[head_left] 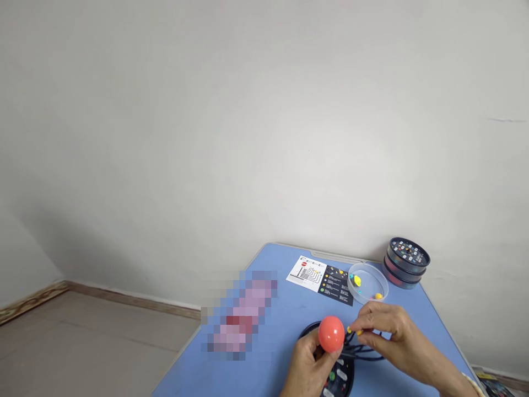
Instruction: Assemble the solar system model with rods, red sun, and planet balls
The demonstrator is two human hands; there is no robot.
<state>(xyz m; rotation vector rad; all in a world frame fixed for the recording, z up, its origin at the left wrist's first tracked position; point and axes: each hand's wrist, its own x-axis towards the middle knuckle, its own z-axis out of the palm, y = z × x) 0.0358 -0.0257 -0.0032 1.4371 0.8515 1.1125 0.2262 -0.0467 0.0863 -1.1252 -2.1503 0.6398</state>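
Note:
My left hand (305, 368) is closed around a glossy coral-red ball (331, 333), thumb and fingers at its lower side. Under it stands a round black base (346, 380) with small pale labels, partly covered by that hand. Several thin black curved rods (363, 352) reach rightward from near the ball. To the right, my right hand (399, 336) pinches a small yellow piece (359, 332) between thumb and fingers. Another small yellow bit (349, 330) shows at the fingertips, close to the rods; whether it joins a rod I cannot tell.
A printed instruction card (306, 274) lies at the back of the blue table (223, 377). A clear round dish (367, 270) with small coloured pieces overlaps its edge. Stacked round containers (407, 262) stand at the back right corner, near the wall. A blurred pinkish patch (248, 309) covers the left side.

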